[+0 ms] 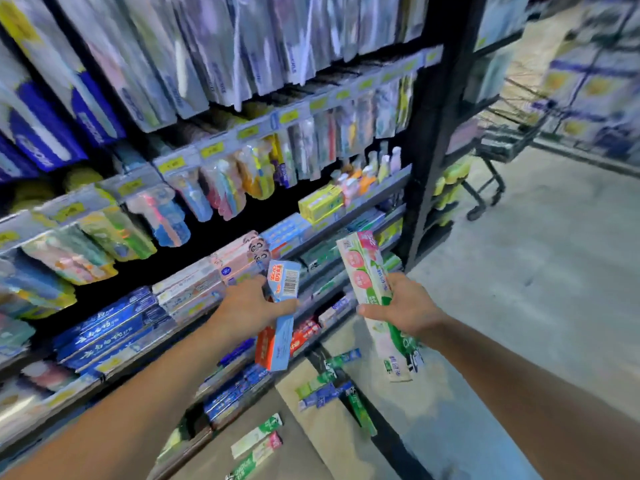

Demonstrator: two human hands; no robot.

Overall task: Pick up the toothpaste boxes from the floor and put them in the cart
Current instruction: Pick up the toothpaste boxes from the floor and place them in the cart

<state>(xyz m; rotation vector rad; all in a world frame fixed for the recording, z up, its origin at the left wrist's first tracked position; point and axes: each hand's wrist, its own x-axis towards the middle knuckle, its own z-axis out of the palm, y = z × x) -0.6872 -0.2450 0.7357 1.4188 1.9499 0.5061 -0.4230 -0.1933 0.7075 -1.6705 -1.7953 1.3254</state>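
Note:
My left hand (254, 308) grips a light-blue and orange toothpaste box (281, 341), held upright in front of the shelves. A long white, pink and green toothpaste box (367, 271) stands tilted in the grip of my right hand (403, 308). Several more toothpaste boxes lie on the floor below: a green and blue cluster (327, 389), a green box (362, 412) and a white-green pair (258, 439). The wire shopping cart (502, 140) stands far off at the upper right, beyond the shelf end.
A tall shelf unit (207, 168) full of toothbrushes and toothpaste fills the left side. Its black end post (429, 150) stands between me and the cart. Grey concrete floor (536, 271) stretches to the right. Stacked cartons (595, 81) line the far right.

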